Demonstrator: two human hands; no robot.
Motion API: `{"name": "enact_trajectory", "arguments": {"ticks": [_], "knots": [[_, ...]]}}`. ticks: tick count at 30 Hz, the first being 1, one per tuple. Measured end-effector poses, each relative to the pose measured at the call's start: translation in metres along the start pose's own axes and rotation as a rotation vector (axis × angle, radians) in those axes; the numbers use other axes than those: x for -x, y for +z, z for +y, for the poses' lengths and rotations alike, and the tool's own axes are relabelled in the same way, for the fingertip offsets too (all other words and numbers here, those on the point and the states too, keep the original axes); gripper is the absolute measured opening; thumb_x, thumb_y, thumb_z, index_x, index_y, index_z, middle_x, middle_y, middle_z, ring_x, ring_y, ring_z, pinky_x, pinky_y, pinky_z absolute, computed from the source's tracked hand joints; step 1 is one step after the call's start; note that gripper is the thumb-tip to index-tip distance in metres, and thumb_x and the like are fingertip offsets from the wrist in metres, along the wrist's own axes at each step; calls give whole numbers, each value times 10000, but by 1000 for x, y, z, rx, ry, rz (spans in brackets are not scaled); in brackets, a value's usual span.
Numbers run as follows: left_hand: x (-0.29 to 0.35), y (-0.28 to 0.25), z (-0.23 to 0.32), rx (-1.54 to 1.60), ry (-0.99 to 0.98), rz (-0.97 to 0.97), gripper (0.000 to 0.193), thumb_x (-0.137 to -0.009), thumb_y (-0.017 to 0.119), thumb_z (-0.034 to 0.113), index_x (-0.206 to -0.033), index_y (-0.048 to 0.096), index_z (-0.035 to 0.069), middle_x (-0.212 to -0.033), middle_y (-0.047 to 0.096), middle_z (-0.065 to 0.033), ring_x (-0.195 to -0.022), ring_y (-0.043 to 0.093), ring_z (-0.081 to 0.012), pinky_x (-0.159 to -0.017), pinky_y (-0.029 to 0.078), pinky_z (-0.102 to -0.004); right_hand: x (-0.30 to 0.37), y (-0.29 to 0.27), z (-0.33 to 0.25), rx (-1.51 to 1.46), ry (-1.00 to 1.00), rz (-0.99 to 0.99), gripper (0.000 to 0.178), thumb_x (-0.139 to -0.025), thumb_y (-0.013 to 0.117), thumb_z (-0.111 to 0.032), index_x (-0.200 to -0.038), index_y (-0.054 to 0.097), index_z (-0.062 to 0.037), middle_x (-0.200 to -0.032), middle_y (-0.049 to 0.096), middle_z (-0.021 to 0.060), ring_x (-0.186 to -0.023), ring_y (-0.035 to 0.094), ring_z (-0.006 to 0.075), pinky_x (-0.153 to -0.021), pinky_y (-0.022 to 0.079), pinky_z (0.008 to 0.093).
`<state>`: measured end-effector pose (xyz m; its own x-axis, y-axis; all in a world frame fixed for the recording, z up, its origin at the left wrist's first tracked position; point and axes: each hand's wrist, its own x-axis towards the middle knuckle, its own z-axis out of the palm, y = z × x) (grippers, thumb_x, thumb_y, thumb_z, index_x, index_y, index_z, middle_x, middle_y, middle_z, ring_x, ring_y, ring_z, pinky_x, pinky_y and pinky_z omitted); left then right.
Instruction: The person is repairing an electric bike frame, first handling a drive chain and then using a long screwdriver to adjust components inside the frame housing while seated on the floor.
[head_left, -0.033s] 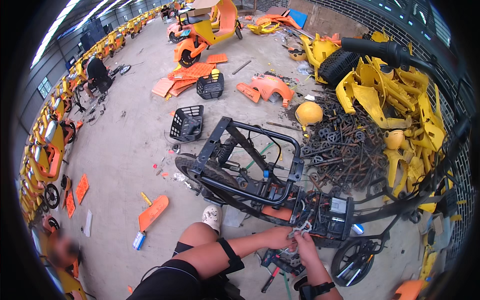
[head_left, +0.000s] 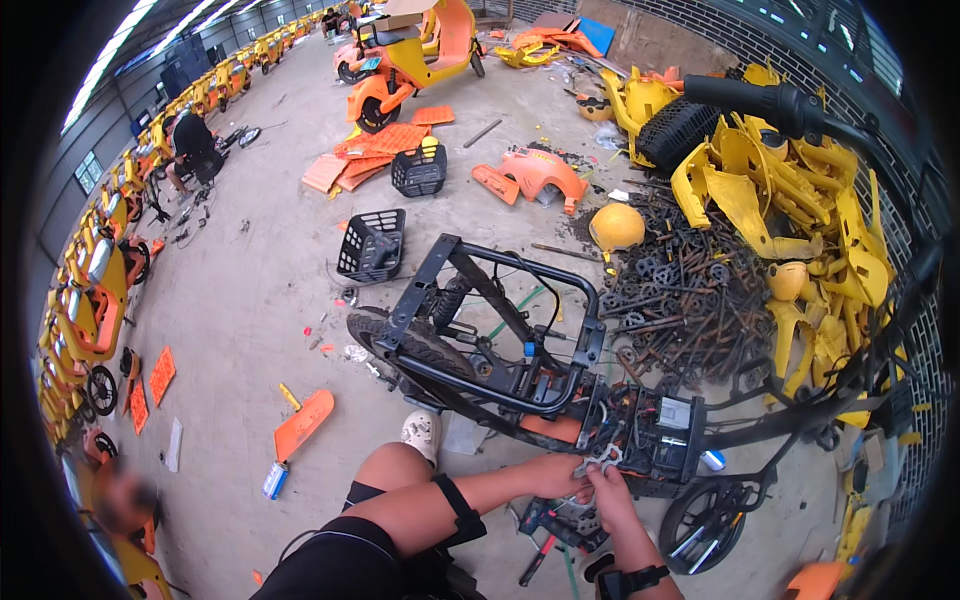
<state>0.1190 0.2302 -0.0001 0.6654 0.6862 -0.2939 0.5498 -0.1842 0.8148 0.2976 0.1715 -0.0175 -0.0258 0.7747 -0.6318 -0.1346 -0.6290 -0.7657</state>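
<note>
My left hand (head_left: 562,476) reaches across from the lower left, its fingers closed on a small grey metal bracket (head_left: 603,459) with an irregular, lobed outline. My right hand (head_left: 609,497) comes up from below and is closed on the same piece, the two hands touching. Both are just beside the open battery and wiring bay (head_left: 650,425) of a stripped scooter frame (head_left: 480,390) lying before me. Below the hands, partly hidden by them, a black tool (head_left: 545,517) rests on the floor with a red-handled tool (head_left: 538,562) next to it.
A heap of rusty metal rods (head_left: 700,300) and a pile of yellow body panels (head_left: 820,210) lie to the right. Black baskets (head_left: 370,245) and orange panels (head_left: 375,150) are farther off. A handlebar grip (head_left: 740,103) juts in at upper right. Another person (head_left: 190,145) crouches at far left.
</note>
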Motion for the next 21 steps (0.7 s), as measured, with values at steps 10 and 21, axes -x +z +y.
{"name": "enact_trajectory", "arguments": {"ticks": [10, 21], "knots": [[-42, -9, 13, -7, -40, -142, 342, -866, 565, 278, -1002, 610, -32, -1039, 658, -259, -996, 632, -413, -862, 495, -484, -19, -22, -10, 98, 7, 18, 162, -983, 555, -180, -1086, 547, -56, -818, 624, 46, -649, 605, 129, -569, 470, 270], [-2, -3, 1, -24, 13, -61, 326, -855, 581, 262, -1031, 594, -12, -1028, 647, -245, -982, 626, -415, -856, 490, -492, 5, 3, -8, 137, 6, -27, 226, -968, 577, -151, -1148, 531, -21, -835, 619, 41, -651, 586, 102, -569, 476, 258]]}}
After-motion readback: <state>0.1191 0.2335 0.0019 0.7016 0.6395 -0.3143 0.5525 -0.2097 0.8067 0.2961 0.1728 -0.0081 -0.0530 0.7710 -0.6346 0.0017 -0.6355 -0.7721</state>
